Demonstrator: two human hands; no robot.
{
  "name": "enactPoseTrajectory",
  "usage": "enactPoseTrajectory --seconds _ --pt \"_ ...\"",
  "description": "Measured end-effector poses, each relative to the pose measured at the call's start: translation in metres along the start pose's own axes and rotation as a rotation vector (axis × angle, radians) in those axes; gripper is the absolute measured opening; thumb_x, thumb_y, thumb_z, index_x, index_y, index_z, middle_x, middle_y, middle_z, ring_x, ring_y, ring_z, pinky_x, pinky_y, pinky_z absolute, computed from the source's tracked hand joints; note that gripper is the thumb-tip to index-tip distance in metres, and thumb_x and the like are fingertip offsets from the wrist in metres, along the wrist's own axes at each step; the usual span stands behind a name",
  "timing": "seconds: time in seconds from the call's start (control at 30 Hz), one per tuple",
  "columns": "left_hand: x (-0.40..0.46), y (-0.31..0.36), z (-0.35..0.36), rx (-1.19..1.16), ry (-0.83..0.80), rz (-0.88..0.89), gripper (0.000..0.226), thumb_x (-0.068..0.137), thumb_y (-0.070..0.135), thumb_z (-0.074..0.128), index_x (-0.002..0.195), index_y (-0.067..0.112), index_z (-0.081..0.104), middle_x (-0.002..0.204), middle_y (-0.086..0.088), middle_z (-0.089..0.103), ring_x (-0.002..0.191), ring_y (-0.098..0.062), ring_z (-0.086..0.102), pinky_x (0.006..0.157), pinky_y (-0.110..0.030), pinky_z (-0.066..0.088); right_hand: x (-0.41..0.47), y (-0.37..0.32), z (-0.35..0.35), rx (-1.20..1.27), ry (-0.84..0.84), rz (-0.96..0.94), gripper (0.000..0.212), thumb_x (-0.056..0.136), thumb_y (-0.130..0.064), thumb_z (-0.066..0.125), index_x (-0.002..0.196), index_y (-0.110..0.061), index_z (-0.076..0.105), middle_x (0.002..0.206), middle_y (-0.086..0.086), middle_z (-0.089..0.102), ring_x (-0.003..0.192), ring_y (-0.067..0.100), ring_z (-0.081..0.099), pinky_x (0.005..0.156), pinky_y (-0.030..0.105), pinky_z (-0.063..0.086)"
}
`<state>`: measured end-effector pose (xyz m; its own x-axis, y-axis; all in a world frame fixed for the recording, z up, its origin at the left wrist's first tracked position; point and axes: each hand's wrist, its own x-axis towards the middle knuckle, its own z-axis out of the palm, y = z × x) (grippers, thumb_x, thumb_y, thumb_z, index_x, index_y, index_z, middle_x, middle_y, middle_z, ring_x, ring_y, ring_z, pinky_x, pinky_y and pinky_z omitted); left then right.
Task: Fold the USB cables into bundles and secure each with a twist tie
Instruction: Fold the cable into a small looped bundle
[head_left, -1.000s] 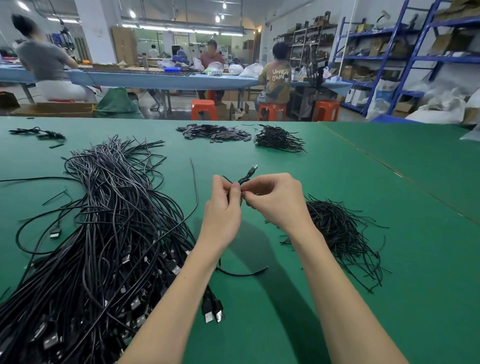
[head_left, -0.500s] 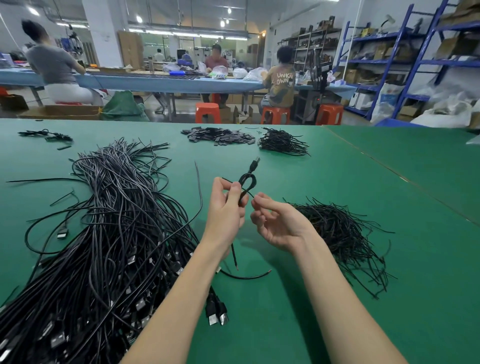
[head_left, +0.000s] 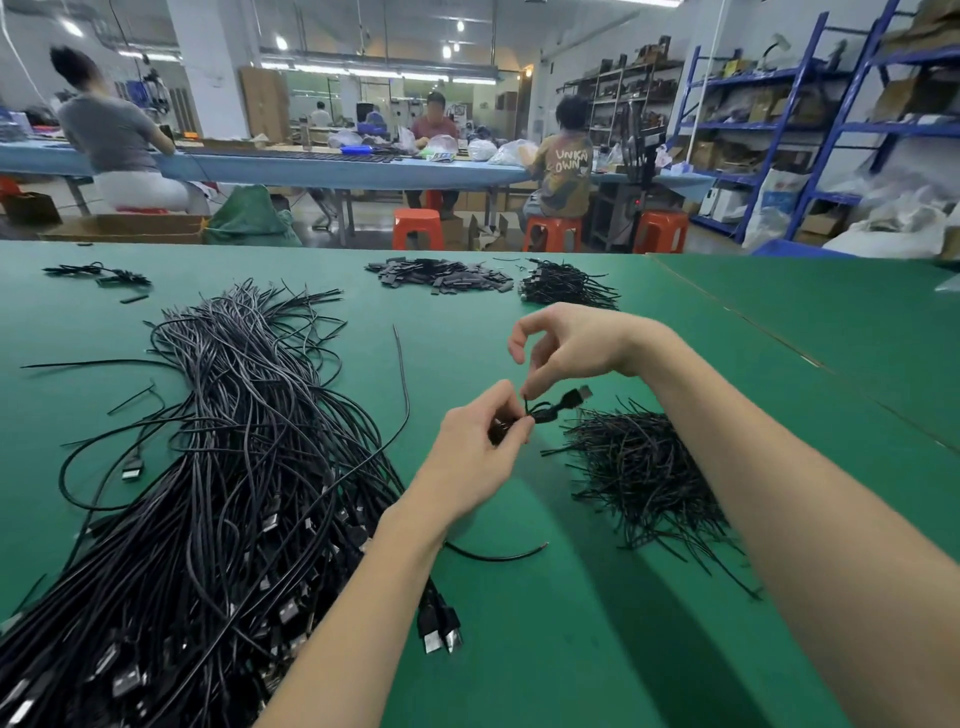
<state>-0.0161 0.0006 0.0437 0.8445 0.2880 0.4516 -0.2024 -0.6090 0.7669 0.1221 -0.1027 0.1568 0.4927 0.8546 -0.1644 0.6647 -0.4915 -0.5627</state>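
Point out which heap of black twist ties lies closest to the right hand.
The loose heap of twist ties just below the right hand. The other heap of twist ties lies at the table's far edge.

Bare forearms, bare hands.
Left hand (head_left: 475, 447) and right hand (head_left: 569, 345) uncovered: no gloves, no rings seen, no watch or band at either wrist. Forearms bare from wrist down to the lower frame edge; no sleeve or cuff anywhere in shot, so any clothing presumably starts above the elbow, out of view. Fingernails short, apparently unpainted, though too small and soft in focus to confirm. No marks, plasters or tape visible on either arm.
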Motion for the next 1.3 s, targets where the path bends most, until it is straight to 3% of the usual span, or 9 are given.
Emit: enactPoseTrajectory --seconds 0.13,0.33,0.53,0.77,0.9,1.0,1.13,1.2,1.3 --pt "0.002 -0.008 0.001 -0.101 0.235 -0.141 0.017 0.093 0.014 0.065 0.08 0.014 0.054 0.073 0.004 0.071 0.064 -0.014 0.062 0.061 -0.021 0.046 -0.002 -0.01 0.021 -0.126 0.184 -0.186 0.023 0.08 -0.006 0.075 0.085 -0.021 0.057 0.073 -0.007 0.075 0.06 0.008 0.059 0.063 0.029 0.051" --pt "0.007 -0.01 -0.004 -0.379 0.331 -0.215 0.015 0.091 0.004 0.068 0.084 0.012 0.057 0.079 -0.005 0.074 0.068 -0.015 0.073 0.064 -0.025 0.054 -0.019 0.002 0.045 -0.089 0.398 -0.358 0.017 0.084 -0.009 0.077 0.08 -0.017 0.063 0.068 0.0 0.065 0.061 0.015 0.057 0.06 0.023 0.045" --pt "0.001 -0.011 -0.002 -0.015 0.403 0.045 0.012 0.09 0.009 0.067 0.087 0.019 0.061 0.078 0.008 0.07 0.075 -0.007 0.068 0.072 -0.03 0.055 -0.021 -0.001 0.059 -0.01 0.564 -0.24 0.007 0.082 -0.019 0.079 0.085 -0.02 0.073 0.069 -0.01 0.074 0.063 0.0 0.067 0.063 0.009 0.047" --pt "-0.004 -0.01 0.0 0.071 0.435 0.122 0.007 0.093 0.013 0.068 0.094 0.016 0.061 0.084 0.008 0.069 0.08 -0.006 0.066 0.076 -0.031 0.053 -0.025 -0.001 0.071 0.419 0.598 -0.081 0.007 0.083 -0.018 0.083 0.081 -0.012 0.079 0.052 -0.009 0.067 0.049 0.002 0.063 0.05 0.008 0.043" --pt "-0.003 -0.006 -0.004 0.055 0.359 0.111 0.007 0.093 0.013 0.069 0.094 0.015 0.062 0.085 0.006 0.071 0.081 -0.007 0.068 0.076 -0.029 0.054 -0.025 0.001 0.075 0.272 0.628 -0.074 0.009 0.086 -0.02 0.079 0.079 -0.015 0.078 0.057 -0.007 0.07 0.052 0.0 0.062 0.054 0.009 0.043" --pt "0.006 0.006 -0.01 -0.188 0.272 -0.05 0.013 0.088 0.013 0.075 0.093 0.018 0.064 0.084 0.007 0.074 0.082 -0.008 0.072 0.077 -0.024 0.057 -0.026 0.006 0.073 0.194 0.728 -0.11 0.01 0.087 -0.019 0.077 0.078 -0.015 0.077 0.06 -0.008 0.069 0.052 -0.003 0.058 0.056 0.009 0.042" --pt "0.02 0.019 -0.021 -0.905 0.201 -0.396 0.014 0.094 0.015 0.067 0.096 0.001 0.064 0.081 -0.007 0.075 0.077 -0.018 0.072 0.074 -0.023 0.058 -0.027 0.007 0.073 0.127 0.82 -0.279 0.003 0.088 -0.011 0.076 0.085 -0.011 0.077 0.074 -0.005 0.074 0.066 0.007 0.066 0.067 0.016 0.052" --pt "0.019 0.018 -0.026 -1.196 0.194 -0.53 0.006 0.095 0.009 0.063 0.095 0.003 0.061 0.081 -0.009 0.071 0.07 -0.016 0.069 0.066 -0.022 0.057 -0.027 0.003 0.078 0.11 0.837 -0.372 0.001 0.088 -0.008 0.076 0.087 -0.008 0.077 0.077 -0.003 0.074 0.071 0.01 0.068 0.071 0.017 0.054" --pt "0.016 0.016 -0.028 -1.349 0.135 -0.591 0.007 0.092 0.002 0.062 0.094 0.008 0.06 0.08 -0.007 0.069 0.072 -0.014 0.064 0.062 -0.019 0.054 -0.024 0.002 0.084 0.221 0.845 -0.333 0.003 0.088 -0.01 0.076 0.085 -0.009 0.077 0.073 -0.004 0.073 0.065 0.005 0.067 0.068 0.016 0.053"
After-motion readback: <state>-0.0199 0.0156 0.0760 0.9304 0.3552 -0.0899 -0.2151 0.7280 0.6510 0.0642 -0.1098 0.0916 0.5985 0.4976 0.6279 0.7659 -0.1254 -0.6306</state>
